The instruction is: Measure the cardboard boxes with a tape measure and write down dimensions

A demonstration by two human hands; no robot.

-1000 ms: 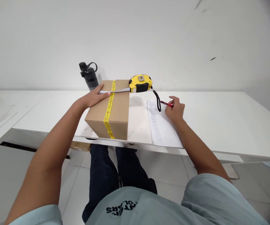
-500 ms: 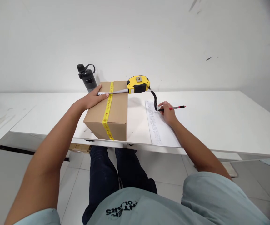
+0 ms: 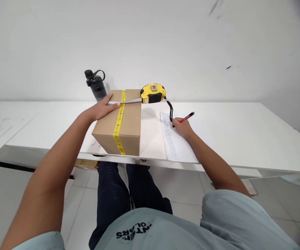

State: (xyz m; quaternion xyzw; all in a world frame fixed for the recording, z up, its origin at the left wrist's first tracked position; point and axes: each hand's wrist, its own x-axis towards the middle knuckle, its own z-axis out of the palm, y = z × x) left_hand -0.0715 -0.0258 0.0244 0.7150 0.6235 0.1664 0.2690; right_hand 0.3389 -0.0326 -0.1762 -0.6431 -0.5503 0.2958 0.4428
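Note:
My left hand [image 3: 103, 108] lies spread on top of a brown cardboard box [image 3: 129, 119], its thumb over the pulled-out blade of a tape measure [image 3: 153, 93]. The yellow and black case sits at the box's right edge, and a black wrist strap [image 3: 171, 110] hangs from it. Yellow printed tape [image 3: 118, 123] runs across the box. Over a sheet of paper [image 3: 180, 146] with rows of handwriting, my right hand [image 3: 182, 127] is closed around a red and black pen [image 3: 187, 117]. The pen's tip is at the paper's upper part, near the strap.
A dark water bottle [image 3: 97, 86] stands behind the box, near the wall [image 3: 150, 41]. The white table [image 3: 238, 135] has its front edge just before my legs. Below the table, at left, some brown cardboard [image 3: 86, 164] shows.
My right hand has shifted slightly down and left on the paper. The pen has turned from nearly level to slanting up to the right. My left hand keeps its place on the box.

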